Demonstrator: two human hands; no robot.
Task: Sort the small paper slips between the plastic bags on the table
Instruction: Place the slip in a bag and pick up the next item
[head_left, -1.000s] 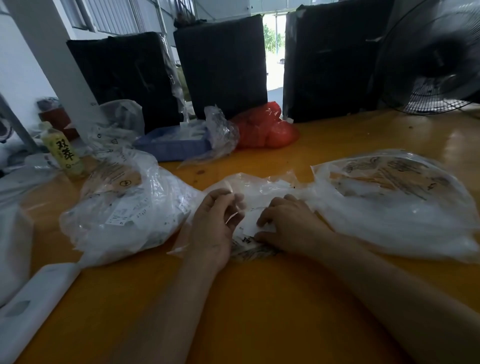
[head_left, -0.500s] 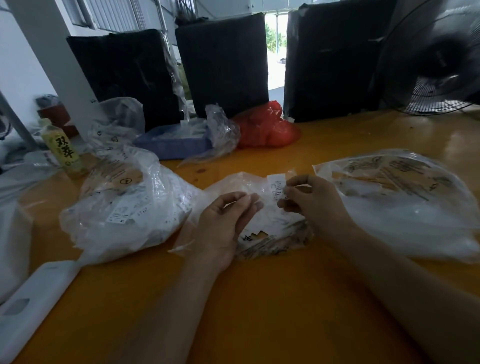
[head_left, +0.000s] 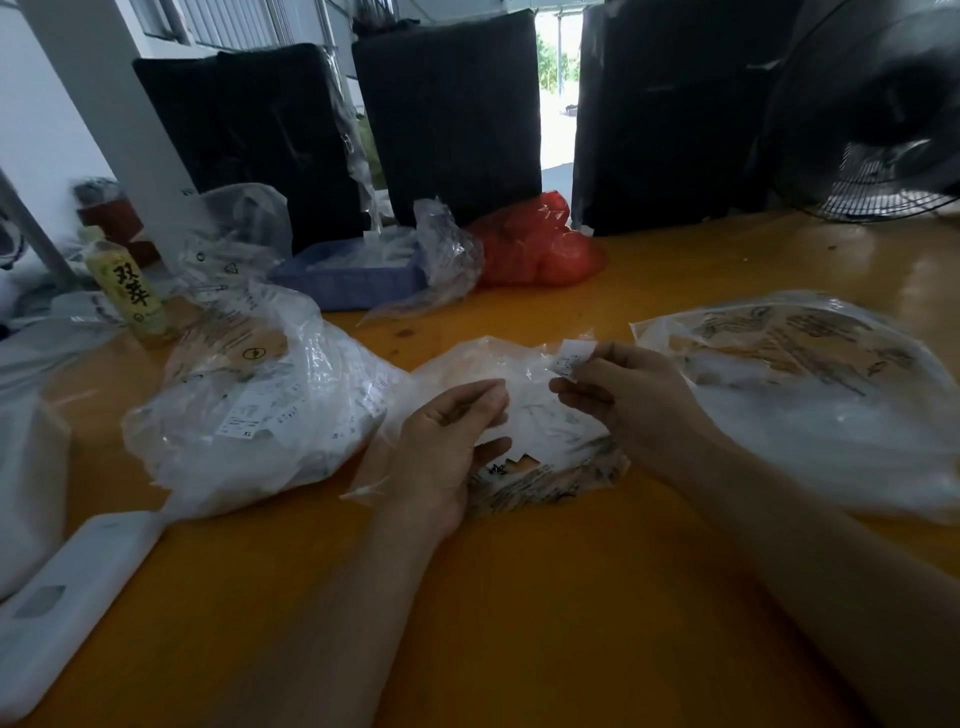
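Three clear plastic bags of white paper slips lie on the orange table (head_left: 519, 623): a full one at the left (head_left: 249, 410), a small one in the middle (head_left: 524, 415) and a flat wide one at the right (head_left: 810, 395). My right hand (head_left: 623, 395) pinches one small printed paper slip (head_left: 574, 357) above the middle bag. My left hand (head_left: 447, 447) rests on the left part of the middle bag, fingers loosely curled round its plastic.
A blue tray (head_left: 348, 283) with crumpled plastic and a red bag (head_left: 540, 244) sit at the back. A yellow drink bottle (head_left: 130, 291) stands far left. A white flat device (head_left: 67, 597) lies near left. Black wrapped blocks (head_left: 452, 114) and a fan (head_left: 878, 114) line the far edge.
My right hand lifted out of the middle bag with a paper slip and raised it to the right. My left hand let go of a thin slip and settled on the bag.
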